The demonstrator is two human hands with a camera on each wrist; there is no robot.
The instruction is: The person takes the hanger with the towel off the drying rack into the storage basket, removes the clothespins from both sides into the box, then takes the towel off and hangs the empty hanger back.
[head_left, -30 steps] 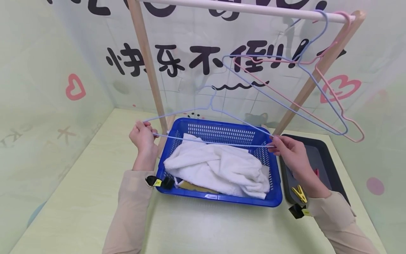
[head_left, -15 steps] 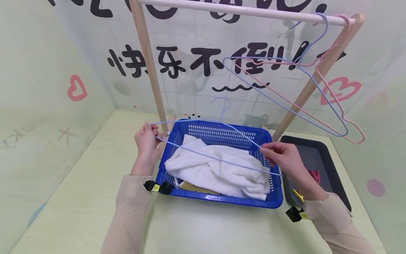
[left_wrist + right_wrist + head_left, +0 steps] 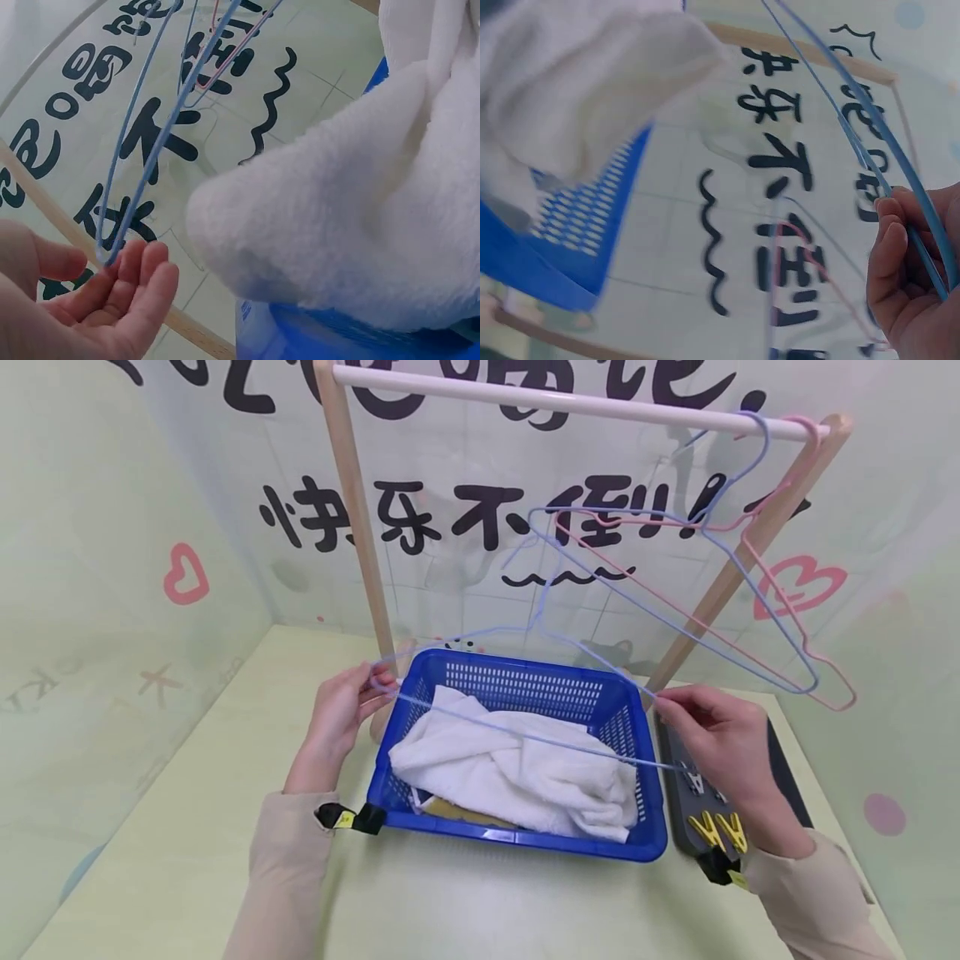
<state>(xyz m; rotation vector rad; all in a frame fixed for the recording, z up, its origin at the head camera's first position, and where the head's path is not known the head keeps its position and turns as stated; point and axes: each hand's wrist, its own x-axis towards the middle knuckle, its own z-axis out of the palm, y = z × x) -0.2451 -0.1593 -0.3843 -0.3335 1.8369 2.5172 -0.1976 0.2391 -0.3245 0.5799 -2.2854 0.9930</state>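
A thin light-blue clothes hanger [image 3: 555, 742] is held up over the basket, its hook pointing up toward the rack. My right hand [image 3: 723, 739] pinches its right shoulder between thumb and fingertips; the right wrist view shows the fingers round the blue wire [image 3: 889, 135]. The hanger's left corner touches the fingers of my left hand [image 3: 341, 706]. In the left wrist view, that hand's fingers [image 3: 154, 281] are loosely extended, and the thumb stands apart from the wire. Below, a bunched white towel [image 3: 517, 760] lies in the blue plastic basket [image 3: 517, 837].
Behind the basket stands a wooden rack with a white rail [image 3: 555, 400]. A blue hanger [image 3: 767, 439] and a pink hanger [image 3: 780, 589] hang at its right end. Right of the basket, a dark tray [image 3: 675, 810] holds yellow clips [image 3: 705, 831] and other clips. Yellowish cloth [image 3: 465, 812] shows under the towel.
The hanger has turned, its lower bar now slanting down to the right. My left hand's fingers have loosened; my right hand has shifted from the corner to the shoulder, then moved right.
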